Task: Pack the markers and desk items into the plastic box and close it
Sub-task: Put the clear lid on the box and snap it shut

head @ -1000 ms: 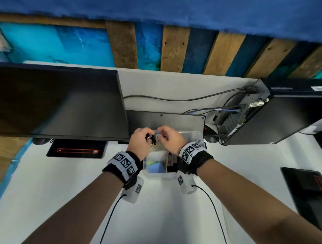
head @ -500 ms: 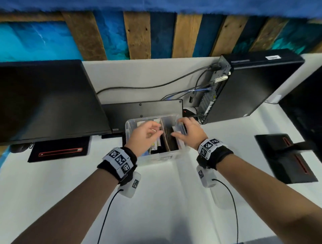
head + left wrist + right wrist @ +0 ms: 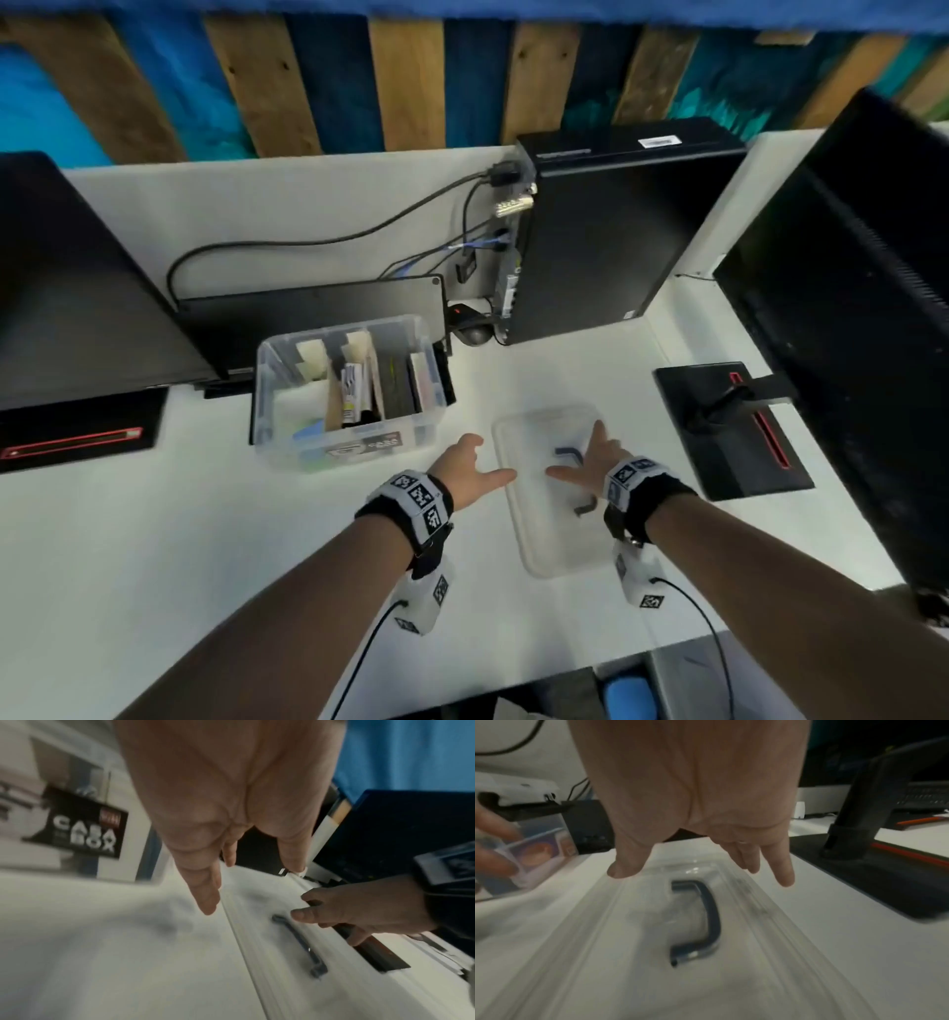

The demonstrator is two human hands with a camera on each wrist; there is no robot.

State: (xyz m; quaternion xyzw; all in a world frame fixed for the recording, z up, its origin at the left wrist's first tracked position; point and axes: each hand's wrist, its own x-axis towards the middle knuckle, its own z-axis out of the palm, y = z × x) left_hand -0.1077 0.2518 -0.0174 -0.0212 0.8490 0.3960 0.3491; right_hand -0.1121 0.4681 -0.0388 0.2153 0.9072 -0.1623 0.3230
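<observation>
A clear plastic box (image 3: 267, 390) stands open on the white desk, filled with upright markers and desk items. Its clear lid (image 3: 552, 545) with a dark blue handle (image 3: 570, 452) lies flat on the desk to the right of the box. My left hand (image 3: 470, 470) hovers at the lid's left edge, fingers spread and holding nothing. My right hand (image 3: 590, 460) is over the lid's right side with straight fingers, also empty. From the right wrist the lid (image 3: 770, 973) and its handle (image 3: 712, 919) lie just below the fingers (image 3: 784, 874). The left wrist view shows the box's label (image 3: 85, 827).
A black computer tower (image 3: 616, 231) with cables stands behind the lid. A monitor (image 3: 67, 288) fills the left, another monitor (image 3: 862, 308) with its black base (image 3: 729, 437) stands on the right. A dark flat panel (image 3: 318, 308) leans behind the box.
Both hands have left the box and moved down and right to the lid on the desk. The head view has swung to the right.
</observation>
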